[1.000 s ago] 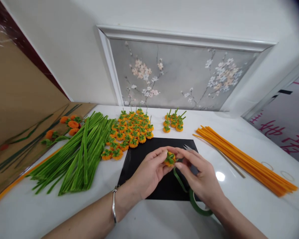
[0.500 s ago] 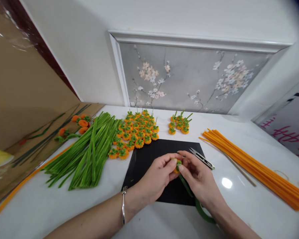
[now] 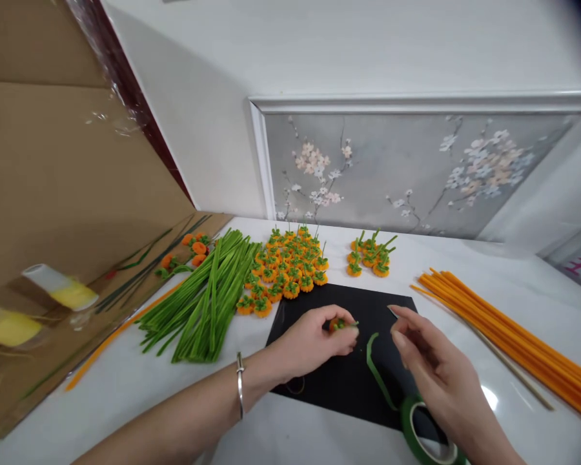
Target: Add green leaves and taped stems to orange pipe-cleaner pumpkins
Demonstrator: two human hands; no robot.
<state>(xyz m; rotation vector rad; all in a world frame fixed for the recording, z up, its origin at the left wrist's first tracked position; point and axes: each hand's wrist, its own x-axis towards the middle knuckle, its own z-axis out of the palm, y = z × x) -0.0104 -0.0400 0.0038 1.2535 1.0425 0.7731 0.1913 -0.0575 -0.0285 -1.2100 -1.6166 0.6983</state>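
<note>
My left hand (image 3: 314,342) is closed around a small orange fuzzy pumpkin with green on top (image 3: 337,325), partly hidden by the fingers; a short green end pokes out past the fingertips. To the right, apart from it, my right hand (image 3: 433,361) has curled fingers over the right side of the black mat (image 3: 329,381). A thin pale sliver shows at its index fingertip; what it is I cannot make out. Between the hands, a loose strip of green tape (image 3: 378,374) runs to the green tape roll (image 3: 409,426) beside my right wrist.
Rows of finished orange pumpkins (image 3: 290,271) stand behind the mat, and a smaller group (image 3: 370,255) sits to their right. Green chenille stems (image 3: 198,303) lie left, orange stems (image 3: 503,329) right with a thin stick. Cardboard (image 3: 77,181) borders the left side.
My hands have moved apart, the left keeping the pumpkin. The tape strip has come away from it and lies loose. The snips seen before are out of sight where my right hand is. The view has shifted.
</note>
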